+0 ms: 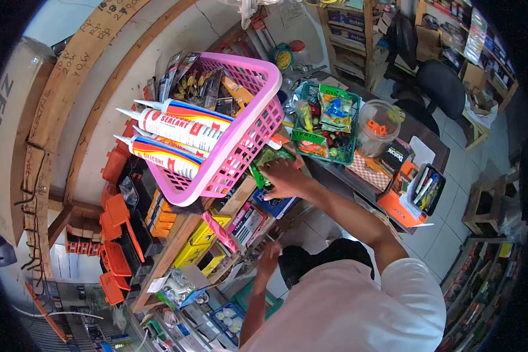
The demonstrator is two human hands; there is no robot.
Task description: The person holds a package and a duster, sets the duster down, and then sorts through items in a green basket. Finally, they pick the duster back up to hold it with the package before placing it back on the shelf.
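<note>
My right hand [284, 179] reaches across a counter from the right, fingers curled over a green plastic packet [257, 174] beside the pink basket. Much of the packet is hidden behind the fingers. Lower down, my left hand [268, 258] is held near the shelf front with its fingers curled in; I see nothing in it. The pink plastic basket [270, 79] holds several silicone sealant tubes [182, 126] with white nozzles, plus small packaged goods. Right of my right hand stands a green basket [358, 108] full of colourful packets.
A clear round tub [376, 126] with orange pieces stands beside the green basket. Farther right are an orange box [400, 202] and a black tray of pens [429, 188]. Boxes such as a yellow one [192, 249] fill the shelf below. A black chair [440, 85] stands behind.
</note>
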